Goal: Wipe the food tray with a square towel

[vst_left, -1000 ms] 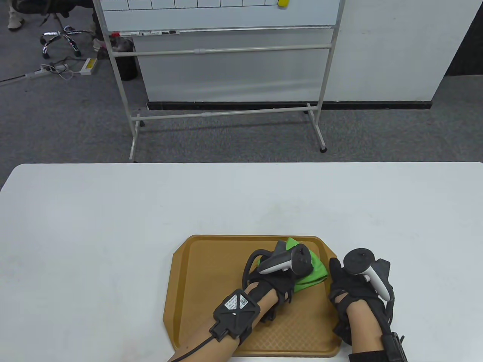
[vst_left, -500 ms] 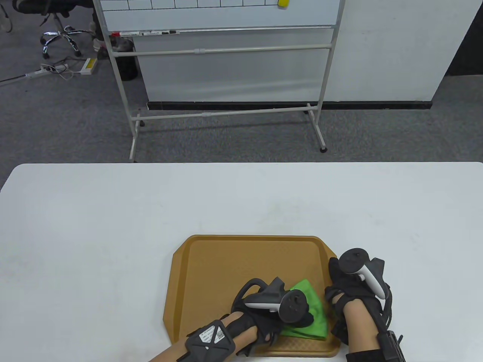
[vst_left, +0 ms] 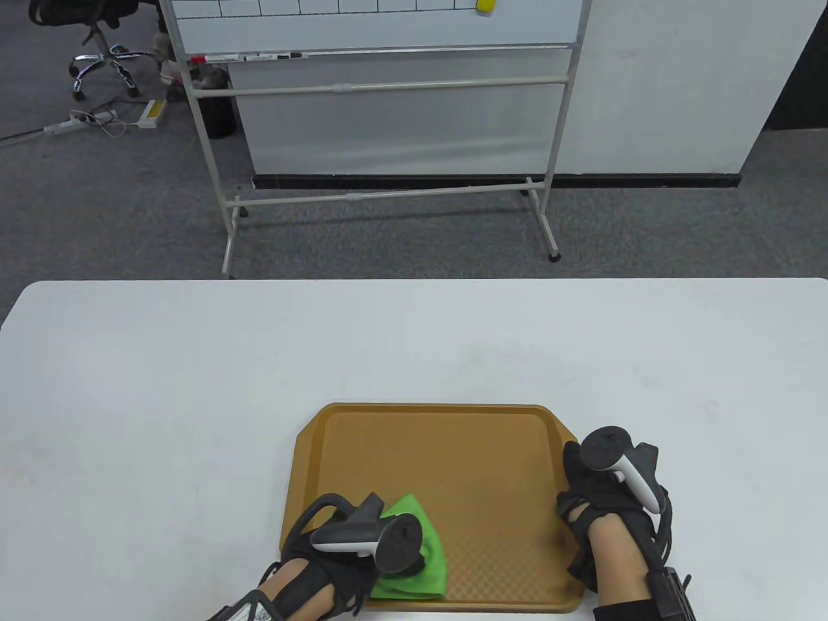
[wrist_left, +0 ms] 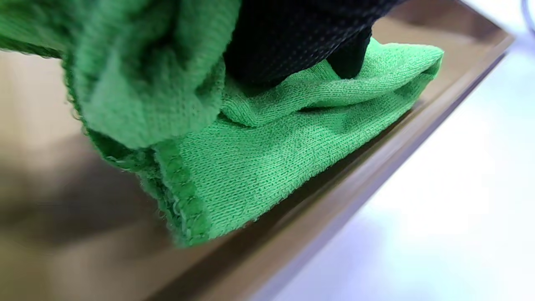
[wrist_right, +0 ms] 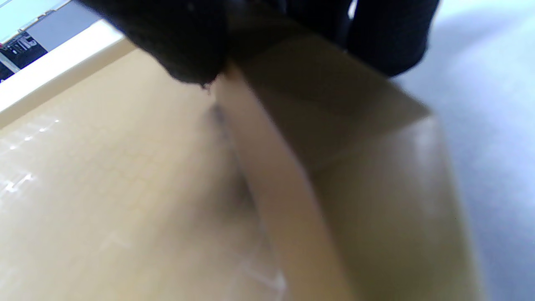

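A brown food tray (vst_left: 485, 453) lies on the white table near its front edge. My left hand (vst_left: 362, 556) presses a folded green towel (vst_left: 417, 559) onto the tray's front left corner. In the left wrist view my gloved fingers (wrist_left: 292, 37) push into the towel (wrist_left: 259, 159), which lies against the tray's front rim (wrist_left: 376, 167). My right hand (vst_left: 595, 491) grips the tray's right rim. In the right wrist view its fingers (wrist_right: 184, 46) straddle the rim (wrist_right: 284, 175).
The white table (vst_left: 194, 388) spreads wide to the left, the right and behind the tray. A whiteboard on a metal stand (vst_left: 388, 129) stands on the grey carpet beyond the table. An office chair (vst_left: 97, 45) is at the far left.
My left hand has slid the towel from the tray's back right toward me, then left along the front to the front left corner. My right hand has stayed on the right rim.
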### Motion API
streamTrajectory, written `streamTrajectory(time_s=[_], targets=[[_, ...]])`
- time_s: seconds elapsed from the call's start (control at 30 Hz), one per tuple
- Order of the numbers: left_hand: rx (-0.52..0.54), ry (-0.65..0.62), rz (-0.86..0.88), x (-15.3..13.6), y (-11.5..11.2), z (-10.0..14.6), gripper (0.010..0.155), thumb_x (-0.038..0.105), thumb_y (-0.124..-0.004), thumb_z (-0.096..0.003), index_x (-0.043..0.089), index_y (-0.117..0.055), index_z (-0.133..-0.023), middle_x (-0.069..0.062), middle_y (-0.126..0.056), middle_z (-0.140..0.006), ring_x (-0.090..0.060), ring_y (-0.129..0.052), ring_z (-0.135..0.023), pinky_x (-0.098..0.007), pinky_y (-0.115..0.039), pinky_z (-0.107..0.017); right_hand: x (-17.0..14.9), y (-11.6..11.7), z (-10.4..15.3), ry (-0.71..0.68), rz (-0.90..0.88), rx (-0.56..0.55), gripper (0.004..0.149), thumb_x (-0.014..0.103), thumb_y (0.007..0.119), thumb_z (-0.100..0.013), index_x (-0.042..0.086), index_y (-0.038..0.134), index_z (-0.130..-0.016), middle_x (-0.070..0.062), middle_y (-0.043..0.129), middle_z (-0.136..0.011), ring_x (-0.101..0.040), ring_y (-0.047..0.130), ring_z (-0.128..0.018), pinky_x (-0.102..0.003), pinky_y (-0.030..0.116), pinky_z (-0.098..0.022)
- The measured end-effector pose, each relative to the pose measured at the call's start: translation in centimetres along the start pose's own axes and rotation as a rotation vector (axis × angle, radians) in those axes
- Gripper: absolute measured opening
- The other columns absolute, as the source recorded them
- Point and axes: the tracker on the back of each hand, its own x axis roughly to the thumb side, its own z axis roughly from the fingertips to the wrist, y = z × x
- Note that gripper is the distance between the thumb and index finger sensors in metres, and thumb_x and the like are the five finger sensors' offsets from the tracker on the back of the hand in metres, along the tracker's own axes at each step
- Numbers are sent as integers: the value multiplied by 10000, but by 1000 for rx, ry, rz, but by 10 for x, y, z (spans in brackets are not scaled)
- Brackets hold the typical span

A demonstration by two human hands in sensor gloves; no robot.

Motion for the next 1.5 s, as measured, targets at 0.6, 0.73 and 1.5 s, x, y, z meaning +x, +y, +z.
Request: streamTrajectory(time_s=[0.6, 0.73, 1.5], targets=[[95, 361, 197, -93, 22, -65, 568, 136, -802, -504, 457, -702, -962, 165, -656, -1125, -395, -732, -882, -561, -595, -655, 1, 0, -1, -3, 7, -7, 782, 325, 789, -481, 362, 239, -1037, -56, 391, -1151, -321, 761, -772, -479, 732, -532], [199, 308, 352, -82, 28, -100, 581, 119, -783, -502, 476, -712, -954, 182, -613, -1131, -402, -700, -881, -566, -566, -661, 2, 1, -1, -2, 10, -8, 782, 320, 788, -481, 361, 238, -1035, -60, 388, -1149, -322, 772, -758, -465, 744, -516], [131, -22, 222, 65, 58, -158, 550, 428, -705, -528, 479, -528, -1047, 165, -405, -1199, -425, -506, -948, -573, -446, -700, 3, 1, -2, -7, 7, -11, 711, 300, 692, -486, 357, 247, -1037, -90, 396, -1147, -335, 783, -748, -466, 749, -508]])
